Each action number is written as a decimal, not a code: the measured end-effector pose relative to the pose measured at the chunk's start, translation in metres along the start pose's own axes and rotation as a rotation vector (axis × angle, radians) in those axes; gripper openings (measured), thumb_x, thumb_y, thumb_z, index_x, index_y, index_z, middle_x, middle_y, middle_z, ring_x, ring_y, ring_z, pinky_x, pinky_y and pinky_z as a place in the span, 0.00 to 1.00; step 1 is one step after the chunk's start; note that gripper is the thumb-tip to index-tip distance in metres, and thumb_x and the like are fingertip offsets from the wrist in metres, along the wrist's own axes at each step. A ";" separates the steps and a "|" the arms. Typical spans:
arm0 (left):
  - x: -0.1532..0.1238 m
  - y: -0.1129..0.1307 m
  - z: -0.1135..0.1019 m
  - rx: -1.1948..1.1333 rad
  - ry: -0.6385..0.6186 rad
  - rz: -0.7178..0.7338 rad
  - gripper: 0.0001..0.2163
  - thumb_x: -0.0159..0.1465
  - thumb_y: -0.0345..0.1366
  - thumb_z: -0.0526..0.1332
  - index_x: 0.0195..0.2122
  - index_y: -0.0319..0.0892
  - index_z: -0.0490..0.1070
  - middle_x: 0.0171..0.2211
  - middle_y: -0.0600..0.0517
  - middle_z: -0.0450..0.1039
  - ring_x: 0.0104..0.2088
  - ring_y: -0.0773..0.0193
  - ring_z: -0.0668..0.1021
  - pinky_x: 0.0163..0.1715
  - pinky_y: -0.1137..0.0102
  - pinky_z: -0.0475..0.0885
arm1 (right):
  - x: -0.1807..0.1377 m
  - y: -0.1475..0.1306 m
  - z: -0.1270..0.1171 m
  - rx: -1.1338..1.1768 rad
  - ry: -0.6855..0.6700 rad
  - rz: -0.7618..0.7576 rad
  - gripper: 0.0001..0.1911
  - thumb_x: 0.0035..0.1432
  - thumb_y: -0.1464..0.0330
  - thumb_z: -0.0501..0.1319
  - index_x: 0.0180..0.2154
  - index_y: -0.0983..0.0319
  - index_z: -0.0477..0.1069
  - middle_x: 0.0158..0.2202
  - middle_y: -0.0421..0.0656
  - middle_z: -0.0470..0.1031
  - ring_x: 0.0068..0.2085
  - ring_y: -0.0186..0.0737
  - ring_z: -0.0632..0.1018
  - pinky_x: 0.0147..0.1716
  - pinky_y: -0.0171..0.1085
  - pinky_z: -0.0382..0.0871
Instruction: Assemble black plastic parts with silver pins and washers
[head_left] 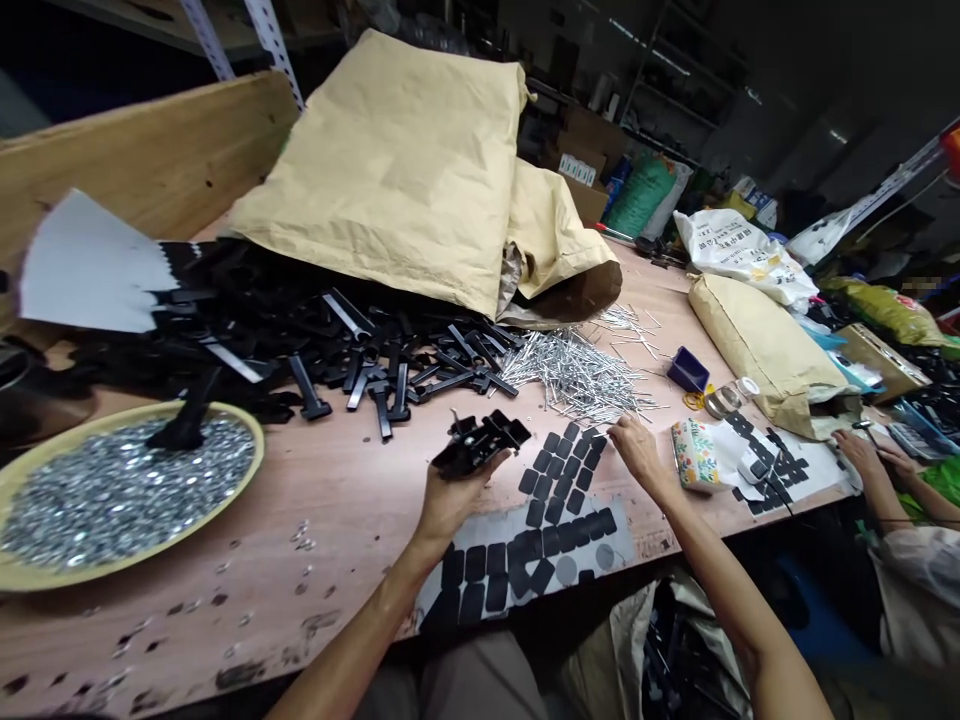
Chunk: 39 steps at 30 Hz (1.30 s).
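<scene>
My left hand (442, 500) is closed around a cluster of black plastic parts (484, 440), held above the table; a thin metal pin seems to stick up from them. My right hand (636, 450) is at the near edge of a heap of thin metal pins (574, 370), fingertips pinched together; what they hold, if anything, is too small to make out. Between my hands lie rows of black rounded pads (570, 468), some on a grey backing sheet (624, 545). Behind my left hand spreads a pile of long black plastic parts (375, 370).
A yellow bowl (259, 440) of small shiny metal pieces stands at left with a black scoop (184, 425). Large paper sacks (405, 160) lie at the back. A blue box (688, 370), a clear jar (724, 400) and a tissue box (695, 455) stand right. A co-worker's hands (862, 455) are farther right.
</scene>
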<state>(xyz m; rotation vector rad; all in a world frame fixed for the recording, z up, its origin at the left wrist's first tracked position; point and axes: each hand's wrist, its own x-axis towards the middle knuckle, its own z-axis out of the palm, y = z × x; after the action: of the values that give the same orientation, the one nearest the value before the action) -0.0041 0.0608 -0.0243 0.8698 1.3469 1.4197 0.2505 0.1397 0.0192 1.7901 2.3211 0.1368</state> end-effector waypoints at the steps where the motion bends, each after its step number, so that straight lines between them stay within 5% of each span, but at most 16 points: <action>1: -0.001 -0.001 0.002 -0.002 0.002 0.004 0.17 0.43 0.40 0.69 0.35 0.42 0.75 0.34 0.49 0.80 0.41 0.51 0.79 0.46 0.54 0.73 | 0.001 -0.002 0.006 -0.014 -0.008 -0.017 0.11 0.59 0.76 0.55 0.31 0.62 0.75 0.36 0.48 0.76 0.39 0.41 0.74 0.34 0.35 0.64; 7: 0.000 0.009 0.006 -0.090 -0.055 -0.088 0.16 0.42 0.43 0.70 0.31 0.40 0.75 0.31 0.48 0.80 0.37 0.53 0.80 0.41 0.59 0.75 | 0.010 -0.005 0.024 -0.050 0.040 -0.147 0.15 0.54 0.84 0.51 0.29 0.65 0.72 0.35 0.53 0.76 0.37 0.46 0.74 0.35 0.40 0.63; 10: 0.005 0.014 0.003 -0.149 -0.094 -0.180 0.14 0.45 0.43 0.68 0.29 0.39 0.75 0.30 0.46 0.80 0.38 0.53 0.80 0.39 0.61 0.74 | 0.013 0.004 0.028 0.054 0.186 -0.169 0.13 0.54 0.81 0.51 0.27 0.64 0.69 0.29 0.50 0.75 0.32 0.44 0.74 0.32 0.39 0.64; 13: 0.004 0.015 0.003 -0.022 -0.054 -0.130 0.12 0.46 0.38 0.68 0.32 0.41 0.75 0.31 0.49 0.80 0.38 0.53 0.80 0.39 0.61 0.74 | 0.011 0.000 0.014 0.458 0.457 -0.136 0.05 0.57 0.72 0.54 0.32 0.62 0.68 0.26 0.43 0.73 0.28 0.40 0.74 0.29 0.37 0.67; 15: 0.001 0.013 0.004 0.086 -0.031 -0.015 0.11 0.47 0.35 0.67 0.33 0.43 0.75 0.31 0.51 0.79 0.38 0.55 0.79 0.39 0.63 0.74 | 0.004 -0.016 -0.008 0.826 0.597 -0.096 0.08 0.58 0.67 0.56 0.41 0.60 0.65 0.27 0.39 0.74 0.27 0.37 0.75 0.29 0.37 0.69; 18: -0.004 0.013 0.007 0.217 -0.033 0.135 0.10 0.49 0.32 0.65 0.34 0.44 0.73 0.30 0.53 0.78 0.36 0.57 0.79 0.37 0.65 0.73 | -0.009 -0.054 -0.049 1.283 0.633 -0.122 0.15 0.56 0.64 0.61 0.44 0.58 0.62 0.30 0.37 0.75 0.29 0.35 0.77 0.31 0.38 0.73; 21: -0.007 0.016 0.008 0.328 -0.053 0.197 0.10 0.52 0.33 0.64 0.36 0.44 0.72 0.31 0.52 0.77 0.36 0.57 0.78 0.36 0.66 0.73 | -0.020 -0.090 -0.076 1.448 0.597 -0.226 0.13 0.54 0.64 0.63 0.40 0.58 0.63 0.31 0.38 0.76 0.32 0.36 0.79 0.35 0.39 0.75; 28: -0.007 0.019 0.004 0.435 -0.086 0.229 0.08 0.54 0.32 0.61 0.36 0.45 0.72 0.33 0.51 0.77 0.37 0.57 0.78 0.39 0.65 0.71 | -0.025 -0.123 -0.068 1.319 0.603 -0.404 0.07 0.56 0.67 0.61 0.39 0.58 0.67 0.34 0.41 0.76 0.37 0.38 0.79 0.39 0.40 0.75; 36: -0.004 0.019 0.005 0.234 -0.058 0.125 0.13 0.49 0.35 0.65 0.37 0.43 0.74 0.34 0.52 0.79 0.34 0.59 0.78 0.35 0.68 0.72 | -0.017 -0.135 -0.061 0.992 0.617 -0.573 0.04 0.59 0.67 0.59 0.36 0.57 0.72 0.34 0.42 0.77 0.41 0.41 0.76 0.43 0.44 0.70; 39: 0.000 0.024 0.002 0.078 -0.034 -0.028 0.14 0.45 0.36 0.68 0.34 0.40 0.75 0.30 0.52 0.79 0.32 0.59 0.78 0.33 0.68 0.72 | -0.016 -0.130 -0.066 0.976 0.623 -0.560 0.06 0.60 0.66 0.58 0.39 0.56 0.73 0.41 0.44 0.76 0.48 0.43 0.74 0.49 0.48 0.66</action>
<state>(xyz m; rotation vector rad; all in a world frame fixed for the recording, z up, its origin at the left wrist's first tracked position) -0.0060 0.0629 -0.0003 0.9188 1.3910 1.3325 0.1167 0.0943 0.0596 1.3710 3.6673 -0.7507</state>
